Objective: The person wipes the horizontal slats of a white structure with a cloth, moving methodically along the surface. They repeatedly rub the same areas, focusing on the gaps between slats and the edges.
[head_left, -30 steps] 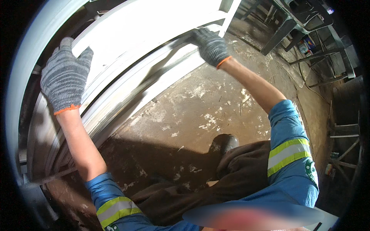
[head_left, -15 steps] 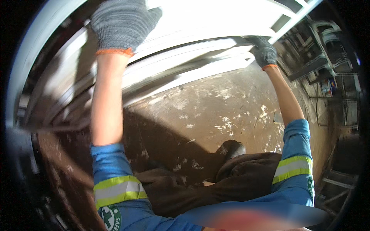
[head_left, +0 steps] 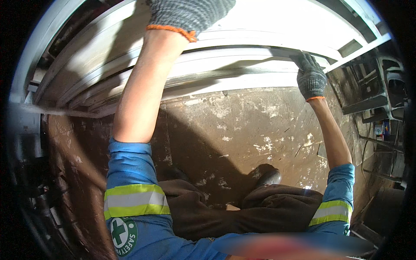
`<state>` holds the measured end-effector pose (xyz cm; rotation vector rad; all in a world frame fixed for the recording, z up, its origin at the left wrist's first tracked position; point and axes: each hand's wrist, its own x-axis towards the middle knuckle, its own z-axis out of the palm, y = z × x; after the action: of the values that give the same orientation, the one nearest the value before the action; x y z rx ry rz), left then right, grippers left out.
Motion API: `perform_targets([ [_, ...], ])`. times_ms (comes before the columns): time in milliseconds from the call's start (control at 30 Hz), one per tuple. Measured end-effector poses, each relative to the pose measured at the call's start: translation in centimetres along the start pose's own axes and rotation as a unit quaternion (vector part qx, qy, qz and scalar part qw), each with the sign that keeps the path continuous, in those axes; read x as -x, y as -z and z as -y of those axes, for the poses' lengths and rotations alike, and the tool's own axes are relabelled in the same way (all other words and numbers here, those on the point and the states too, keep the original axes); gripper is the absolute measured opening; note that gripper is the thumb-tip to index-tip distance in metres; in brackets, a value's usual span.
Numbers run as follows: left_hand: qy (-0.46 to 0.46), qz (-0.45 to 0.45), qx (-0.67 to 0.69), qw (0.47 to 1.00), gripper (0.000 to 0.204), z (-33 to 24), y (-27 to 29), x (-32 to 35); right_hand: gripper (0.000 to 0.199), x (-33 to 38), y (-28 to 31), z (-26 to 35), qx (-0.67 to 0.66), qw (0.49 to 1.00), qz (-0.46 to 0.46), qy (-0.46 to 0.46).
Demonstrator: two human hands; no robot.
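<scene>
Spanning the far side from left to right: long pale metal frame (head_left: 242,69), several stacked rails and a bright sheet behind, bowed by the lens, held up off the ground; below it, stained brown concrete floor (head_left: 242,125) flecked with white patches, heavy shadow across the near left; dark metal racks (head_left: 368,91) at far right, small coloured containers on a shelf there, too small to tell apart.

Nearer: blue sleeves with yellow-and-grey reflective bands, brown trousers, one dark boot (head_left: 268,175) planted on the floor near centre.

Left hand (head_left: 190,15), grey knit glove with orange cuff, raised to the top edge and lying against the frame's upper part; fingers cut off by the picture edge, so cannot tell whether curled or flat. Right hand (head_left: 310,76), same glove, at the right end of the rails, fingers wrapped over and clamped on the rail edge.

Judged step: carrying or steadying the frame with both arms stretched wide, weight shared end to end. Next move would call for keeping both ends level, a firm hold at the left, sure footing on the rough floor, and clearance from the racks at right.
</scene>
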<state>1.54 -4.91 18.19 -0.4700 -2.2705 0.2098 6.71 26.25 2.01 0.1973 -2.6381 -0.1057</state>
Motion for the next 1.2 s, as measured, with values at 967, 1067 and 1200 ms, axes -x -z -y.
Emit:
perform_targets([
  [967, 0.018, 0.060, 0.056, 0.996, 0.045, -0.9, 0.9, 0.0, 0.038, 0.9, -0.3, -4.7, 0.035, 0.999, -0.009, -0.039],
  [1067, -0.025, 0.045, 0.036, 0.998, 0.055, -0.2, -1.3, -0.7, 0.037, 1.5, -0.9, -6.5, 0.025, 0.999, -0.035, -0.019],
  [1200, -0.031, 0.013, -0.047, 0.998, 0.059, 1.2, -1.8, -0.5, 0.037, 0.8, -2.9, -8.9, 0.044, 0.995, -0.058, -0.067],
])
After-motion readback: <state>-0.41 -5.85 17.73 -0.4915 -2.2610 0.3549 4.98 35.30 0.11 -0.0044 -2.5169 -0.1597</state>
